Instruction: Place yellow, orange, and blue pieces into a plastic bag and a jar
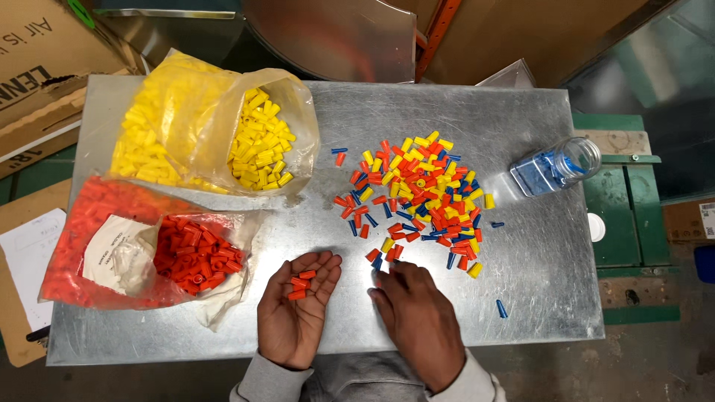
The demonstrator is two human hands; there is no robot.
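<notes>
My left hand lies palm up near the table's front edge, cupping a few orange wire caps. My right hand rests palm down beside it, fingertips touching the near edge of a mixed pile of orange, yellow and blue wire caps spread over the metal table. I cannot see whether the right fingers pinch a cap. An open clear bag of orange caps lies just left of my left hand. Behind it sits an open bag of yellow caps.
A clear plastic jar with blue caps lies on its side at the right of the table, its white lid off the edge. One blue cap lies alone at front right. Cardboard boxes stand at the far left.
</notes>
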